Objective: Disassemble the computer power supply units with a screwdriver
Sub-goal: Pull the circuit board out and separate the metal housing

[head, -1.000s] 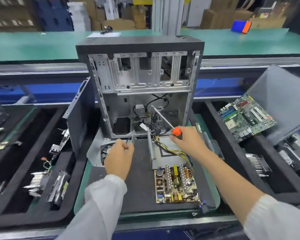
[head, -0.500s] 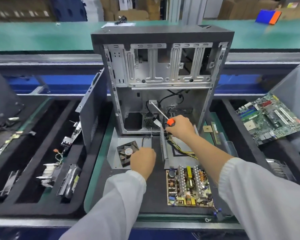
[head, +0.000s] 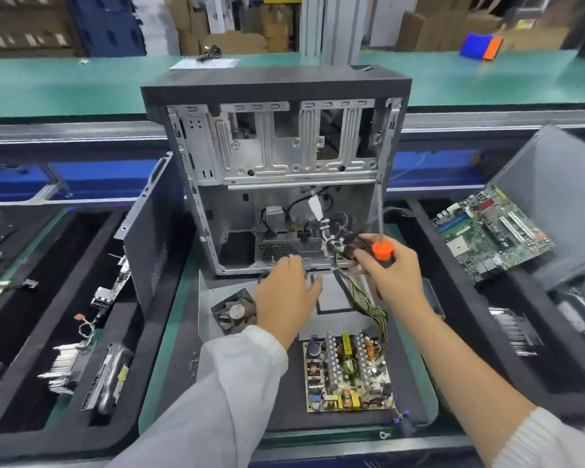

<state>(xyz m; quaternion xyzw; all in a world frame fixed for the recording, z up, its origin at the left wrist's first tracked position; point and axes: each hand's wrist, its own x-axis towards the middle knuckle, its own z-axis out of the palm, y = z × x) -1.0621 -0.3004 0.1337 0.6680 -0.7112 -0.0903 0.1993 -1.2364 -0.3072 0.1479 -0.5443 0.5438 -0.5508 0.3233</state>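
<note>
Both my hands are low in front of the open computer case [head: 277, 136]. My right hand [head: 390, 275] grips the screwdriver [head: 381, 244] by its orange-and-black handle, the shaft pointing up along the case's right edge, and its fingertips also pinch a bundle of black cables [head: 343, 241] that comes out of the case's lower bay. My left hand [head: 286, 292] lies flat with its fingers stretched forward, fingertips at the case's bottom edge, resting on the grey metal power supply cover [head: 335, 295] that lies on the dark mat [head: 284, 393] before the case.

Yellow and black wires [head: 368, 302] run from the cable bundle down to the bare power supply circuit board [head: 347, 373], which lies flat on the mat near me, just right of my left sleeve [head: 223, 393]. A small black fan [head: 233, 310] sits on the metal sheet just left of my left wrist. The case's side panel [head: 152, 238] leans upright at its left.

Further out, the black foam tray [head: 31, 332] on my left holds small boards, a heatsink and other removed parts. On my right, a green motherboard [head: 493, 231] lies tilted against a grey panel. A green surface [head: 65, 82] stretches behind the case.
</note>
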